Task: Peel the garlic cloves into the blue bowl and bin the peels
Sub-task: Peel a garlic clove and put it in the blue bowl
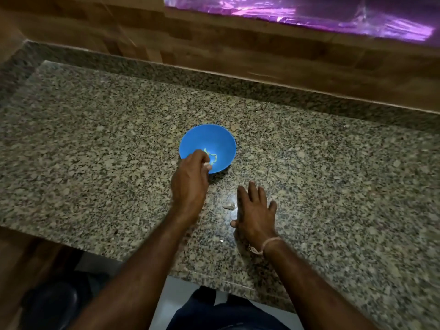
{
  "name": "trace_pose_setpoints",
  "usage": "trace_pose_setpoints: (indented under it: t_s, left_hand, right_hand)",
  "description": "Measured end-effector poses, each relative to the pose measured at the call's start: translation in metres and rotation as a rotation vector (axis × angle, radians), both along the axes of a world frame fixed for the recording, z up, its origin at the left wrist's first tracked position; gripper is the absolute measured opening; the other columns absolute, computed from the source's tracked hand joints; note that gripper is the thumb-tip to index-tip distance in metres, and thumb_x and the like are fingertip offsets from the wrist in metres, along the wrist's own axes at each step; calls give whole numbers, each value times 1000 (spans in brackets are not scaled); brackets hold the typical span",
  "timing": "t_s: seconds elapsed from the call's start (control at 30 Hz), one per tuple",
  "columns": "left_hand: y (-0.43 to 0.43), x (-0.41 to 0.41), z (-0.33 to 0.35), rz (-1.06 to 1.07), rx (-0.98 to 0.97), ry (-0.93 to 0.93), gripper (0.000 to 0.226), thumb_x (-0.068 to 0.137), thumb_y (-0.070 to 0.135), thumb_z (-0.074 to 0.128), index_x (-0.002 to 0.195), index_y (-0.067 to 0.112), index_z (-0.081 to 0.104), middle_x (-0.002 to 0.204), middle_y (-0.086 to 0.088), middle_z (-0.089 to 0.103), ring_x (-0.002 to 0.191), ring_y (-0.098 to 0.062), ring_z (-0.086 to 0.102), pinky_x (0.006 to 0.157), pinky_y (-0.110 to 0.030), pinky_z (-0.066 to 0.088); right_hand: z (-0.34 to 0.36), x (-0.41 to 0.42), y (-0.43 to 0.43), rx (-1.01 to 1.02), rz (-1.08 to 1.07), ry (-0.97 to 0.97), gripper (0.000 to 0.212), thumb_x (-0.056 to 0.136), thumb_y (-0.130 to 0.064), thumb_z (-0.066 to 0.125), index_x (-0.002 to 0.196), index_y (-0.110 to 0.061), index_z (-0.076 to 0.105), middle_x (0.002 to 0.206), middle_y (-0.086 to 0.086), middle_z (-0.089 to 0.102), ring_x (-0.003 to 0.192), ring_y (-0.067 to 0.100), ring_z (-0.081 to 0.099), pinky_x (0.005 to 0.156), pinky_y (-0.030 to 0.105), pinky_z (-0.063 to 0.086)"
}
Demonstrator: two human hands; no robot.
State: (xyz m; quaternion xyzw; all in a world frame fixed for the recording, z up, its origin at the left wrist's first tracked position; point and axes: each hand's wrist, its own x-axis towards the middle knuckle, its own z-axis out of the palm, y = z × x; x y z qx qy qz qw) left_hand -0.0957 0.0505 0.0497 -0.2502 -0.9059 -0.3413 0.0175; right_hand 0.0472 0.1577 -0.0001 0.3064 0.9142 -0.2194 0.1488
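Now we are curling our left hand [190, 177] over the blue bowl [214, 136], seemingly pinching a clove [209, 166] to drop in — our right hand [256, 215] lying spread flat beside a peel [228, 206].

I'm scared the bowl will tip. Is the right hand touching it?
Apart. The head view shows speckled counter between the right hand and the bowl.

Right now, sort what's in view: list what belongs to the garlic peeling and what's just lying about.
Job: blue bowl; peeled cloves inside it; left hand pinching a pale bit over the rim; right hand flat on the counter; peel scrap beside it.
Lying about: purple plastic sheet; wrist thread.
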Motion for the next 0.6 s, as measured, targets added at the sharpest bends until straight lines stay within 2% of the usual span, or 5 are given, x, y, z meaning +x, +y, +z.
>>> trace_pose_setpoints:
  t_s: [0.17,0.27,0.37,0.5,0.6]
  left_hand:
    - [18,-34,-2,-41,-193,37,27,91,12,76,116,18,67,122,-6,60,114,-29,57,74,-41,49]
    - [8,-7,-9,-211,-61,181,22,90,9,74,110,13,66,111,-8,56,102,-30,56,64,-41,50]
    - [-6,39,-35,-480,-71,-12,27,91,18,73,117,17,65,111,-2,56,102,-24,55,70,-37,49]
    - [-5,48,-75,-463,-182,-118,27,89,7,72,114,17,68,108,-3,55,100,-27,57,69,-45,53]
    - [-4,48,-77,-378,-45,-223,22,90,1,70,106,16,72,101,-1,63,93,-20,62,73,-36,53]
  right_hand:
    - [-4,4,3,-25,-26,22,106,88,-42,79,166,-32,8,175,-2,-9,161,26,-8,125,64,5]
    - [-5,5,5,-15,-41,32,107,86,-43,81,166,-33,11,175,-4,-7,161,23,-6,125,62,5]
    - [-8,7,7,-16,-52,65,106,85,-46,80,166,-33,13,175,-6,-5,162,20,-4,125,59,6]
    - [-16,15,8,-10,-30,132,103,85,-51,79,165,-32,17,175,-6,-4,161,19,-4,125,56,5]
    - [-19,23,9,-78,-42,179,93,87,-43,81,163,-29,29,175,-3,7,161,20,4,127,53,6]
